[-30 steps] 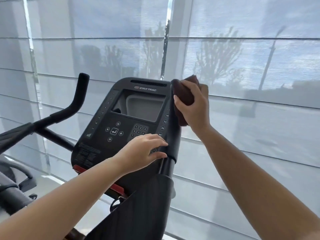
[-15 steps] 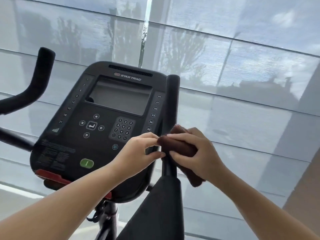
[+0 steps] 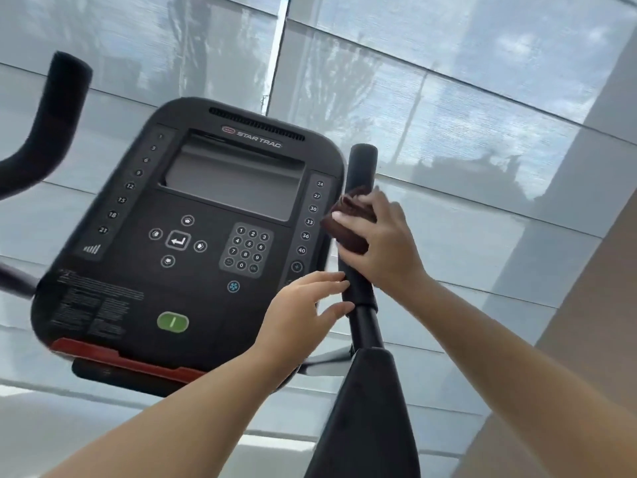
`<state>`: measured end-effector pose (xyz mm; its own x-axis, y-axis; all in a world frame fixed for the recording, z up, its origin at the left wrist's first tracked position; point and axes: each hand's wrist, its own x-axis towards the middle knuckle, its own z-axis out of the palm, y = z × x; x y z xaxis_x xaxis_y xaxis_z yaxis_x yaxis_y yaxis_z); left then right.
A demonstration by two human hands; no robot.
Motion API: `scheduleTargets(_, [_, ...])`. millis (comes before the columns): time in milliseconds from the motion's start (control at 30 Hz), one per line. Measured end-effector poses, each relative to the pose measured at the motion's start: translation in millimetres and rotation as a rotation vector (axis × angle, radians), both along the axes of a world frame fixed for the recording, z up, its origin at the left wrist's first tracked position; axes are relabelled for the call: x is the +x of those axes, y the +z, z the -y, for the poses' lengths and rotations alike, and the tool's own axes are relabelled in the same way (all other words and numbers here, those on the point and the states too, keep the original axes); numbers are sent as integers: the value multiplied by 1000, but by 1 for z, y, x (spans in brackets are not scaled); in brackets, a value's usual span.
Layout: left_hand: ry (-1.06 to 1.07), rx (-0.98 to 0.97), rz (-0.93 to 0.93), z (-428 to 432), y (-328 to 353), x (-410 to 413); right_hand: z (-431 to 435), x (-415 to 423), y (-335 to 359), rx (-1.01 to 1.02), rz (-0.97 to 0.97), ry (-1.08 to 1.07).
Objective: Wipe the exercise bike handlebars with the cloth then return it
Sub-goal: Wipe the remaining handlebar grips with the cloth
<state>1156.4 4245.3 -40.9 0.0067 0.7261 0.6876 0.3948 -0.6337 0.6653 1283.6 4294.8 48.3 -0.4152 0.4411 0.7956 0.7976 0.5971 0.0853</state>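
The bike's right handlebar (image 3: pixel 362 167) is a black upright grip beside the console. My right hand (image 3: pixel 386 246) wraps a dark brown cloth (image 3: pixel 348 219) around the middle of that grip. My left hand (image 3: pixel 303 315) rests lower down, fingers spread, with its fingertips touching the bottom of the same grip where it meets the thinner post. The left handlebar (image 3: pixel 51 119) curves up at the far left, untouched.
The black Star Trac console (image 3: pixel 193 236) with screen, keypad and green button fills the middle, close to my left hand. A black padded frame part (image 3: pixel 365 415) rises below the right grip. Window blinds (image 3: pixel 448 98) stand behind.
My right hand with the cloth slid down the right grip from its top, then back up to its middle. My left hand loosened from a pinch to spread fingers. The view tilted upward.
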Motion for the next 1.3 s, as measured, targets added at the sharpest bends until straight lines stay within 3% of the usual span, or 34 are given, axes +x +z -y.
scheduleTargets(133, [-21, -36, 110, 1, -3, 2, 25, 25, -17, -385, -154, 125])
scheduleTargets(233, [-29, -56, 127, 1, -1, 1, 41, 37, -4, -576, -38, 165])
scheduleTargets(300, [-37, -73, 143, 1, 0, 1, 42, 33, 8, -492, 28, 162])
scheduleTargets(467, [-49, -118, 171, -1, -2, 1, -1, -11, 64, 103, -163, 69])
scheduleTargets(567, [-56, -112, 164, 0, -1, -1, -22, -25, 66, 108, -233, -30])
scheduleTargets(667, [-30, -91, 134, 1, -2, 0, -18, -14, 34, 146, -114, -19])
scheduleTargets(767, [-10, -97, 128, 2, -1, 0, -2, 1, -6, 68, -41, 13])
scheduleTargets(1033, [-21, -67, 146, 5, 6, 3, 42, 37, -32, -516, -380, 252])
scheduleTargets(1300, [-58, -272, 270, 11, 14, 14, 67, 49, -61, -572, -512, 402])
